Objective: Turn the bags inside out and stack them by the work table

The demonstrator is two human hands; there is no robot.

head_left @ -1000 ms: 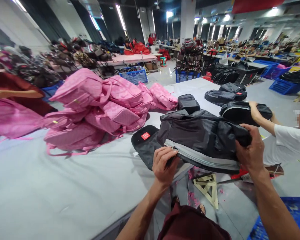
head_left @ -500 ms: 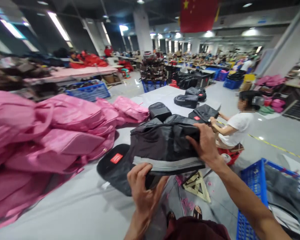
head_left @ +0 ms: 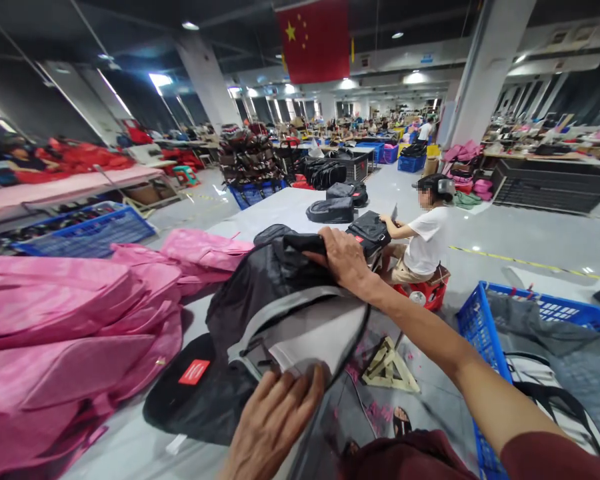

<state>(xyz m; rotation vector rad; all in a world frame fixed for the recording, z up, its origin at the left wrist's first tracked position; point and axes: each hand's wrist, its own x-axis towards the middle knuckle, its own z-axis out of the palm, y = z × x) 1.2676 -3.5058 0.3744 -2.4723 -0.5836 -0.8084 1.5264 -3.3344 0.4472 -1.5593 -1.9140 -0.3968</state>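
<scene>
I hold a dark grey and black bag (head_left: 270, 293) with a light grey zip band over the edge of a grey table (head_left: 130, 447). My right hand (head_left: 344, 257) grips the bag's far top edge. My left hand (head_left: 275, 420) presses with its fingers on the bag's near lower edge, beside the pale grey lining. Under the bag lies a black bag with a red label (head_left: 195, 390).
A heap of pink bags (head_left: 70, 333) covers the table's left. A blue crate (head_left: 540, 353) with grey cloth stands at my right. A person in a white shirt (head_left: 425, 237) sits at the table's far end by more black bags (head_left: 333, 210). A pale wooden frame (head_left: 387, 367) lies on the floor.
The view has swung right. The bag has tipped up, showing its pale lining, and my left hand has slid down to its near edge. My right hand keeps its grip.
</scene>
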